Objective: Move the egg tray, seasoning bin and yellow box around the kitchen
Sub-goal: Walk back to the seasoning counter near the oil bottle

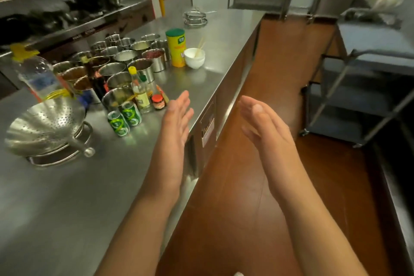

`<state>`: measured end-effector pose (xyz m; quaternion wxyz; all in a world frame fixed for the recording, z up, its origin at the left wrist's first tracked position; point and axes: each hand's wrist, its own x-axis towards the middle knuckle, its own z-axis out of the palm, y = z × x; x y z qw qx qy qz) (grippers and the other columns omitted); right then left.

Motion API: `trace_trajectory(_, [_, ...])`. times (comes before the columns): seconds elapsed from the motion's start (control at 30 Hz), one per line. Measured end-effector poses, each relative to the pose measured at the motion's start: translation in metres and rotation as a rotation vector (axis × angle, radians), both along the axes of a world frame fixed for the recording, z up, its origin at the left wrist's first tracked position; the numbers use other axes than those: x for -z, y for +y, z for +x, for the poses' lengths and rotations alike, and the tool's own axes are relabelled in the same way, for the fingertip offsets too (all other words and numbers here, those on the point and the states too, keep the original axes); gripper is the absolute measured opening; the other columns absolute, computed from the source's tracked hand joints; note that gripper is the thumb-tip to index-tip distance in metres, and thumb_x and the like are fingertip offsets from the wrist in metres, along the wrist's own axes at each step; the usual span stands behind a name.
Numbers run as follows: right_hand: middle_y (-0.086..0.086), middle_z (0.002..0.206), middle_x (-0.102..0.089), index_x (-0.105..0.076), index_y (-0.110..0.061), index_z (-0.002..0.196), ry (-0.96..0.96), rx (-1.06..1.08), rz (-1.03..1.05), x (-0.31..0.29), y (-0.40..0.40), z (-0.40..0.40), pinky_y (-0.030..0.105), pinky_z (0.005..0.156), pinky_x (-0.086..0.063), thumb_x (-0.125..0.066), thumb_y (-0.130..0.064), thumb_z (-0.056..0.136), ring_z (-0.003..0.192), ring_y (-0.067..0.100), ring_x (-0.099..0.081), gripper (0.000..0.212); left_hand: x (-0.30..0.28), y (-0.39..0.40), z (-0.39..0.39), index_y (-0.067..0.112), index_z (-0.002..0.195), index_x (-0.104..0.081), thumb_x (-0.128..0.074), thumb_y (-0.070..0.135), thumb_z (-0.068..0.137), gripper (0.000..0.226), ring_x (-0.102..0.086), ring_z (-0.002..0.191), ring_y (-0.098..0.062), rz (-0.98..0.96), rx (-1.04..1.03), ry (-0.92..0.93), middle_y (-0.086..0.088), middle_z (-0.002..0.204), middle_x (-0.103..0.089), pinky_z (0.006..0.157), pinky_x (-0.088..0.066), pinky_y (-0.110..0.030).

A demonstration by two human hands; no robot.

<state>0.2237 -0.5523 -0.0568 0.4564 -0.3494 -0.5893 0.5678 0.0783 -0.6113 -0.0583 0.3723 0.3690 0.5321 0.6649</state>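
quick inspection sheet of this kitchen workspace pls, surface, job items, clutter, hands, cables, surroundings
surface: steel counter, near part bare.
job's things: egg tray, seasoning bin and yellow box not seen; a yellow canister stands by a white bowl.
clutter: steel seasoning cups, sauce bottles, two green cans, colander, oil bottle.
grippers: left hand and right hand open, empty, palms facing.
cables: nothing seen.
surroundings: brown floor, steel trolley at right.

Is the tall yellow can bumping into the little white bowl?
Touching, as far as the head view shows: the yellow can stands upright and the white bowl sits right against its lower right side, with no gap showing between them.
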Motion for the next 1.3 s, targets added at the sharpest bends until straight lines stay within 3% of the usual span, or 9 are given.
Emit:
trace_trajectory(0.23, [-0.021, 0.132, -0.062, -0.059, -0.032, 0.132, 0.030, -0.048, -0.011, 0.007, 0.087, -0.029, 0.037, 0.115, -0.037, -0.039, -0.052, 0.092, 0.126, -0.008, -0.050, 0.049, -0.002, 0.091, -0.018, 0.037, 0.147, -0.042, -0.027, 0.066, 0.087, 0.068, -0.046, 0.133, 0.008, 0.004, 0.015, 0.004, 0.020, 0.151, -0.046, 0.118, -0.028, -0.028])
trace_trajectory(0.4, [-0.024, 0.132, -0.061, -0.054, -0.034, 0.136, -0.020, -0.040, -0.016, 0.014, 0.162, -0.052, 0.032, 0.115, -0.037, -0.038, -0.056, 0.098, 0.126, -0.010, -0.050, 0.046, 0.008, 0.174, -0.046, 0.040, 0.146, -0.043, -0.034, 0.074, 0.083, 0.072, -0.044, 0.133, 0.008, 0.013, 0.047, 0.008, 0.022, 0.149, -0.047, 0.118, -0.028, -0.029])
trace_trajectory(0.5, [-0.030, 0.130, -0.059, -0.048, -0.040, 0.136, -0.073, 0.001, -0.004, 0.011, 0.214, -0.069, 0.026, 0.114, -0.037, -0.034, -0.058, 0.090, 0.123, -0.014, -0.049, 0.052, 0.011, 0.227, -0.069, 0.043, 0.144, -0.044, -0.035, 0.077, 0.076, 0.076, -0.043, 0.135, 0.008, 0.041, 0.063, -0.016, 0.022, 0.150, -0.046, 0.120, -0.025, -0.033])
trace_trajectory(0.67, [-0.030, 0.135, -0.054, -0.045, -0.048, 0.135, -0.107, 0.097, 0.020, 0.004, 0.299, -0.089, 0.036, 0.118, -0.033, -0.034, -0.071, 0.088, 0.130, -0.009, -0.045, 0.054, 0.005, 0.329, -0.093, 0.037, 0.150, -0.038, -0.034, 0.076, 0.078, 0.082, -0.042, 0.136, 0.007, 0.053, 0.148, -0.056, 0.020, 0.153, -0.043, 0.122, -0.023, -0.034])
trace_trajectory(0.87, [-0.026, 0.141, -0.051, -0.042, -0.043, 0.144, -0.128, 0.270, -0.027, 0.004, 0.389, -0.066, 0.036, 0.117, -0.034, -0.034, -0.071, 0.091, 0.130, -0.009, -0.045, 0.061, -0.003, 0.448, -0.073, 0.037, 0.151, -0.037, -0.029, 0.069, 0.086, 0.074, -0.041, 0.137, 0.005, 0.036, 0.337, -0.070, 0.019, 0.155, -0.040, 0.123, -0.022, -0.035])
trace_trajectory(1.0, [-0.023, 0.142, -0.052, -0.042, -0.040, 0.145, -0.116, 0.332, -0.025, 0.010, 0.462, -0.046, 0.034, 0.117, -0.035, -0.032, -0.066, 0.090, 0.131, -0.008, -0.045, 0.063, 0.007, 0.527, -0.053, 0.042, 0.148, -0.040, -0.034, 0.078, 0.075, 0.082, -0.043, 0.135, 0.008, 0.037, 0.398, -0.039, 0.022, 0.153, -0.042, 0.122, -0.023, -0.037])
trace_trajectory(1.3, [-0.021, 0.143, -0.051, -0.041, -0.041, 0.145, -0.082, 0.262, -0.013, 0.000, 0.647, -0.028, 0.036, 0.118, -0.033, -0.037, -0.078, 0.078, 0.133, -0.006, -0.044, 0.077, -0.003, 0.691, -0.032, 0.046, 0.149, -0.037, -0.028, 0.080, 0.078, 0.079, -0.036, 0.137, 0.012, 0.037, 0.360, 0.055, 0.029, 0.151, -0.041, 0.123, -0.021, -0.035])
